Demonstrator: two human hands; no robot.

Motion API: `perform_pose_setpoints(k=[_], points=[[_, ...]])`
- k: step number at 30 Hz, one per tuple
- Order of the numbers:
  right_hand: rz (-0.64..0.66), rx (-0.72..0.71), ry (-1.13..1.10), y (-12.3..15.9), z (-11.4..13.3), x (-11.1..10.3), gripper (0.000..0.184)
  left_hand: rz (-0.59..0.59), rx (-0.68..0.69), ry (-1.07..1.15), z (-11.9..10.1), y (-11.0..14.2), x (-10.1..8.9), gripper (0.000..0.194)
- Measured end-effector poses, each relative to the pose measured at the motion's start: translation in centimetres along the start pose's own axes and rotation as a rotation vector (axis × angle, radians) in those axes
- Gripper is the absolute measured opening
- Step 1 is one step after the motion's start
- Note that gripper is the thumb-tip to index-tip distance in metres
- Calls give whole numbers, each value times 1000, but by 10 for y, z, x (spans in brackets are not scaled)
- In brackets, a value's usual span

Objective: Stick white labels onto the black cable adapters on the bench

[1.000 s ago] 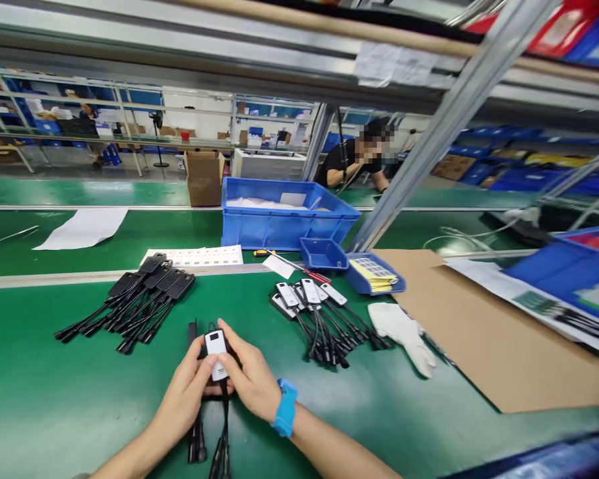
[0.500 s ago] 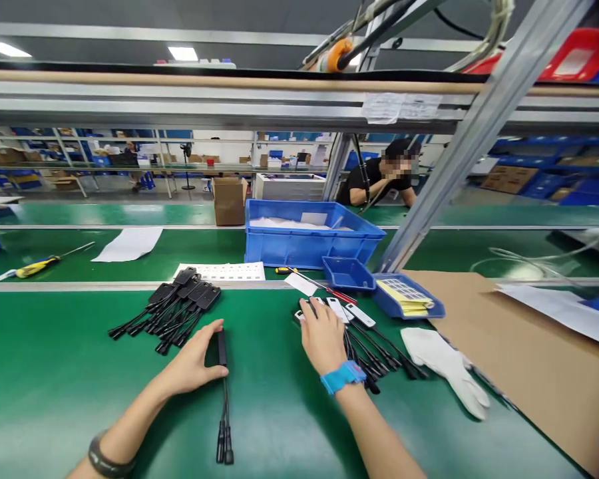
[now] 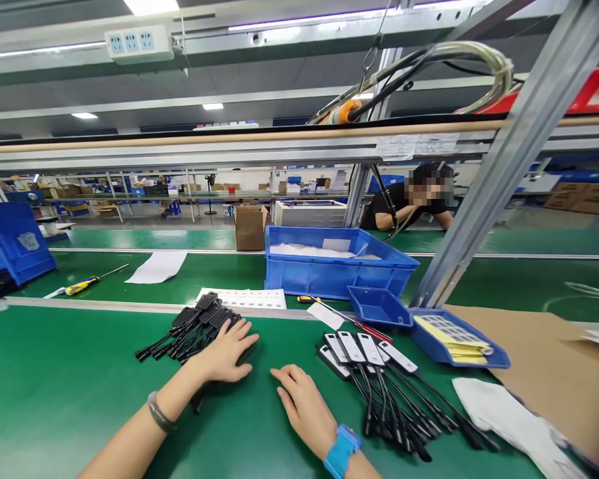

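My left hand is open, fingers spread, palm down at the right edge of a pile of black cable modules. Under its wrist, black connector ends poke out; the rest of that piece is hidden. My right hand, with a blue wristband, hovers over the green bench, its fingers stretched towards the left hand and nothing visible in them. To its right lies a second pile of modules with white faces, their black leads fanned towards me.
Behind the piles stand a large blue bin, a small blue tray and another tray with yellow sheets. A red-handled screwdriver, a white glove and cardboard lie at right. A slanted metal post rises there.
My left hand has let its thumb-and-finger grip on one black module spread open, beside the black pile. My right hand has left the white-faced pile, moving left and nearer. The view has tilted up.
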State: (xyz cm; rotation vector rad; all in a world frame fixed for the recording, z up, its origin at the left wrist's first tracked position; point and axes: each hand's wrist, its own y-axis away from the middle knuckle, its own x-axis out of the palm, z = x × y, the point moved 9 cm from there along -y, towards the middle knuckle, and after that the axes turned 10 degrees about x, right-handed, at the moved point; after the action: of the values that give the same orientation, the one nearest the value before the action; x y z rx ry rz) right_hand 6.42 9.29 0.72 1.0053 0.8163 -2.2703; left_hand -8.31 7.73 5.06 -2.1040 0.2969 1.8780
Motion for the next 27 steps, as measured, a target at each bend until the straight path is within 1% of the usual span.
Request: perform_pose_setpoints(k=[2, 4, 6, 7, 9, 11, 13, 15, 17, 19, 21, 24, 25, 26, 27], points=[[8, 10, -9, 1, -2, 1, 34, -100, -142, -51, 40, -2, -19, 71], [34, 31, -26, 3, 0, 3, 35, -174, -294, -92, 83, 2, -32, 74], [82, 62, -39, 2, 4, 8, 42, -186, -395, -98, 118, 10, -34, 72], [115, 80, -43, -1, 7, 12, 48, -181, -426, -92, 131, 15, -32, 69], [193, 115, -60, -14, 15, 24, 60, -176, -450, -83, 146, 24, -27, 62], [266, 164, -94, -37, 23, 40, 70, -197, -456, -90, 150, 33, -22, 56], [315, 220, -120, -68, 31, 57, 80, -228, -462, -109, 147, 44, -20, 52], [333, 241, -124, -98, 44, 72, 88, -250, -467, -127, 142, 57, -19, 49], [331, 216, -115, -117, 61, 85, 89, -261, -466, -140, 137, 75, -20, 47], [327, 174, -112, -123, 83, 98, 88, -266, -465, -148, 134, 98, -23, 44], [334, 131, -116, -119, 106, 109, 89, -271, -470, -148, 134, 127, -29, 42], [397, -17, -113, -116, 139, 123, 85, -265, -485, -131, 138, 175, -36, 42], [411, -58, -104, -121, 144, 123, 80, -249, -491, -129, 140, 190, -37, 42], [409, -75, -89, -130, 143, 121, 72, -241, -509, -148, 140, 203, -39, 43], [388, -59, -66, -143, 135, 114, 62, -242, -524, -183, 139, 215, -42, 44]])
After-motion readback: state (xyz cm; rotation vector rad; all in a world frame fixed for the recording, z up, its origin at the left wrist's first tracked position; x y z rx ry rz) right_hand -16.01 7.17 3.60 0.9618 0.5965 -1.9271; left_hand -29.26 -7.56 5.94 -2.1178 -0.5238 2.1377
